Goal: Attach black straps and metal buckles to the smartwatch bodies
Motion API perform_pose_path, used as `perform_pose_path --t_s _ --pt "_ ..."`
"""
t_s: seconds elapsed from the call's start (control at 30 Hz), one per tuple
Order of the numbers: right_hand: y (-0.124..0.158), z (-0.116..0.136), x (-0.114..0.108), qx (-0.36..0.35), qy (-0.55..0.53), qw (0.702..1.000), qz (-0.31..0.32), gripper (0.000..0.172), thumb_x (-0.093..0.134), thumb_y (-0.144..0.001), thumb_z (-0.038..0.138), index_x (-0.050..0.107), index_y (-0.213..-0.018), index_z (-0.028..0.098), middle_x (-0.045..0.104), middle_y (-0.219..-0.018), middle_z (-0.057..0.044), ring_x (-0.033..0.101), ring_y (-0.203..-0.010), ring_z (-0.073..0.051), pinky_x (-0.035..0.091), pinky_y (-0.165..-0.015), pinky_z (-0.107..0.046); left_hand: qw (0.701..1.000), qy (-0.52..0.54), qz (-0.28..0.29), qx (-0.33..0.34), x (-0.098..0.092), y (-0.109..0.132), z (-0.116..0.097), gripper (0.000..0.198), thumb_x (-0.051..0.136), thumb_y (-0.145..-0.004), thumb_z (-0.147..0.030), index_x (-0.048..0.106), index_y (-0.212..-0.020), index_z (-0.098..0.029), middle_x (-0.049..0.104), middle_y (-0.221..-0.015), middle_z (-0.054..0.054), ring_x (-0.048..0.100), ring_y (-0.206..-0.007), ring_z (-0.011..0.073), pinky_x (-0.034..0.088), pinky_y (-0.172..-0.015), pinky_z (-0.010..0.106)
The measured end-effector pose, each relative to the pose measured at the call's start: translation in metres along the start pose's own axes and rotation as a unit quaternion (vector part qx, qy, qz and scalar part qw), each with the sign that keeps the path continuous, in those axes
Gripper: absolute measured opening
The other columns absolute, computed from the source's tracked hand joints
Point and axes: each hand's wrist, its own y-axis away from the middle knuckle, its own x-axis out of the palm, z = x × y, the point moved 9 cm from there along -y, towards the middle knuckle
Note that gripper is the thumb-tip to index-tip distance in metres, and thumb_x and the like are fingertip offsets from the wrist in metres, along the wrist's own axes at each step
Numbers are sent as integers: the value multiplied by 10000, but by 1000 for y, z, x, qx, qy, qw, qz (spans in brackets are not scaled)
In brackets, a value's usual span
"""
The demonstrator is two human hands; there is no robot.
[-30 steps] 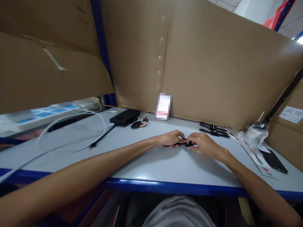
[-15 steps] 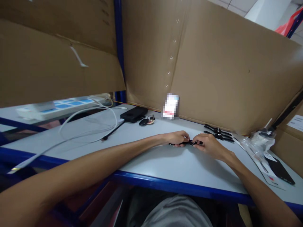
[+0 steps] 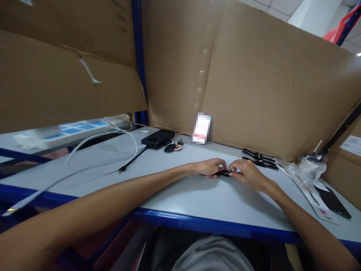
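Observation:
A black watch point(image 3: 225, 173) with a dark strap lies low over the table between my hands. My left hand point(image 3: 211, 167) is closed on its left side, fingers curled round the strap. From the other side, my right hand point(image 3: 244, 169) pinches the watch near its case with thumb and fingers. Much of the strap is hidden under the fingers. Right of my hands, more black watches point(image 3: 261, 160) with straps laid out lie side by side near the back of the table.
A phone with a lit, blurred screen point(image 3: 201, 128) leans on the cardboard wall point(image 3: 254, 86). Left are a black box-like device point(image 3: 158, 138), keys point(image 3: 170, 147), a white cable point(image 3: 84, 169) and a power strip point(image 3: 64, 131). Clear plastic packaging point(image 3: 306, 173) and a dark phone point(image 3: 332, 201) lie right.
The camera view has shifted slightly. My hands stay on the watch, with only small finger movements; the right fingers sit a little closer to its case.

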Motion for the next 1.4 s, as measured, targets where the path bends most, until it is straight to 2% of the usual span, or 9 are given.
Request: perform_pose_path --t_s 0.3,0.53,0.73,0.93,1.07,1.27,1.4 --pt "1 0 4 -15 -9 1000 -14 92 659 -865 117 692 -922 181 708 -889 -45 631 -762 -158 445 -741 -276 1000 -26 -13 -13 -2 4 0 165 441 -908 -307 530 -965 -180 483 -490 -64 357 -341 95 238 -371 204" --pt "2 7 8 -17 47 999 13 105 659 -849 101 687 -908 183 708 -890 -51 627 -796 -175 417 -722 -269 999 35 -3 -12 -1 3 4 203 481 -878 -324 543 -992 -168 512 -505 -60 381 -352 95 257 -362 198" --pt "3 -1 6 7 24 1000 16 89 697 -848 165 712 -929 198 699 -849 -32 610 -748 -156 394 -690 -250 998 45 41 -5 3 7 -2 219 555 -810 -313 559 -976 -170 505 -556 -67 368 -405 85 264 -393 210" --pt "3 2 7 -18 -1 1000 10 111 651 -862 133 717 -919 201 717 -887 -36 633 -778 -160 414 -720 -252 998 33 52 -2 4 14 -13 393 680 -790 -481 564 -988 -162 478 -597 -70 355 -441 74 239 -417 217" --pt "3 -1 9 -15 -6 1000 11 146 654 -840 108 724 -923 206 723 -878 -28 627 -766 -154 411 -723 -249 998 21 57 12 5 13 -11 446 633 -829 -563 566 -1003 -159 481 -606 -65 357 -442 76 246 -411 220" --pt "2 -9 10 10 -34 999 36 99 676 -859 171 745 -919 209 738 -830 -9 608 -691 -133 391 -680 -239 998 20 62 3 5 8 2 391 618 -850 -509 581 -1049 -174 488 -598 -72 346 -413 69 242 -390 208" --pt "0 -11 8 21 -71 997 35 84 680 -862 177 752 -896 204 743 -821 2 591 -659 -117 384 -653 -230 998 25 64 -2 6 8 3 359 626 -847 -473 583 -1033 -169 496 -585 -71 344 -398 64 235 -382 205"
